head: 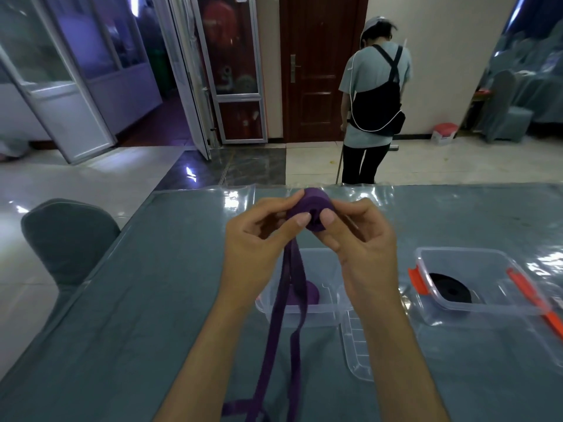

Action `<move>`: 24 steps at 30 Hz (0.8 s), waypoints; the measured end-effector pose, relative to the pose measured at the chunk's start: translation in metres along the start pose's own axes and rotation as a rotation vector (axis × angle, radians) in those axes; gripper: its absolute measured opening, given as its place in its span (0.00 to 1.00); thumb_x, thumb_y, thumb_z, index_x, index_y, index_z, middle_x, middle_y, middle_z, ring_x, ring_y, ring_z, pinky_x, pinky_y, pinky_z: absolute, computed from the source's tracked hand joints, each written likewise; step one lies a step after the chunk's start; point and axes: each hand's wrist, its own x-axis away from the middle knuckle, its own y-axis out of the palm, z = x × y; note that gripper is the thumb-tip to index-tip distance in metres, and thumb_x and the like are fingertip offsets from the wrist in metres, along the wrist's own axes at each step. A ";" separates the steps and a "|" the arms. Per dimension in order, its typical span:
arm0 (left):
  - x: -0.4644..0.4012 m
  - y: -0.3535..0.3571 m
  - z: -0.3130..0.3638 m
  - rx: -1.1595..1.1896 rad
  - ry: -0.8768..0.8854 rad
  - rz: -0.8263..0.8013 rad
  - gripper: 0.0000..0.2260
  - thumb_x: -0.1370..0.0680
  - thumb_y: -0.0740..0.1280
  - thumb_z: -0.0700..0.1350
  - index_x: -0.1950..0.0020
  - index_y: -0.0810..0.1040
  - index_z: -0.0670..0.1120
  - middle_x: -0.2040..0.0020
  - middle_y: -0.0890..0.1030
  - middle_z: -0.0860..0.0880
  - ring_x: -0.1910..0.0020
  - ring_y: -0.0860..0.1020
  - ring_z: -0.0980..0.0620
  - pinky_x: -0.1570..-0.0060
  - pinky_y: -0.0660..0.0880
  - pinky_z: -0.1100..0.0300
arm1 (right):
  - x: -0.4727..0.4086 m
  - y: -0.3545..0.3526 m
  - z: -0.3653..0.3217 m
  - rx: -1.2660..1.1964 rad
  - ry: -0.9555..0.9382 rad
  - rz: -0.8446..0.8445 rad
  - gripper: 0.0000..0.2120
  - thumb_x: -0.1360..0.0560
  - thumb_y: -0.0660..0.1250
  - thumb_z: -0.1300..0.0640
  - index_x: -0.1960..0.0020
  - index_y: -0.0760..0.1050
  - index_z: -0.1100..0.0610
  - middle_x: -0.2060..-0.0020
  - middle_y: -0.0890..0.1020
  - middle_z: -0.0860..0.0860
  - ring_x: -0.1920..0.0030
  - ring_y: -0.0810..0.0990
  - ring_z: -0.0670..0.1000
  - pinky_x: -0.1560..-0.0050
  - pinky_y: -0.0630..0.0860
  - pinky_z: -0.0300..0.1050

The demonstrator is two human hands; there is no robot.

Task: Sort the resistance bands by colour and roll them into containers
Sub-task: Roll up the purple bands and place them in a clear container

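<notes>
1. The room fills the upper half of the frame: a brown door at top centre, glass doors at upper left, and a person in a black apron standing with their back turned beyond the far edge.
2. The table spans the lower half under a glossy clear cover, likely slick; a grey chair sits at its left edge.
3. Two clear tubs stand on it: one at centre holding a purple roll, one at right holding a black roll.
4. The purple band is held up at centre frame, above the centre tub, partly coiled; its loose tail hangs to the bottom edge. It looks light, soft and stretchy, so the coil may spring open; best pinched across its flat sides.
5. The left hand and the right hand both curl round the coil, thumbs pressed on its near face.
</notes>
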 end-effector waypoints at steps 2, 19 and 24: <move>0.003 -0.001 -0.002 -0.017 0.032 0.047 0.13 0.25 0.76 0.37 0.42 0.84 0.44 0.47 0.88 0.47 0.45 0.86 0.47 0.43 0.81 0.58 | -0.002 -0.005 -0.003 0.058 0.055 -0.048 0.13 0.30 0.77 0.57 0.51 0.78 0.61 0.51 0.88 0.56 0.47 0.88 0.57 0.43 0.84 0.56; 0.010 0.013 0.000 0.058 -0.043 0.034 0.14 0.24 0.74 0.35 0.40 0.85 0.46 0.46 0.87 0.45 0.45 0.86 0.50 0.44 0.80 0.61 | -0.002 -0.008 -0.009 0.020 -0.050 -0.008 0.09 0.28 0.76 0.60 0.50 0.80 0.55 0.51 0.88 0.56 0.46 0.87 0.57 0.47 0.85 0.54; 0.011 0.006 0.001 0.069 -0.069 0.084 0.13 0.30 0.79 0.36 0.47 0.86 0.43 0.51 0.88 0.44 0.48 0.87 0.46 0.46 0.82 0.57 | -0.006 -0.017 -0.009 0.104 0.055 -0.073 0.14 0.32 0.78 0.58 0.54 0.75 0.58 0.56 0.87 0.58 0.52 0.88 0.58 0.54 0.85 0.49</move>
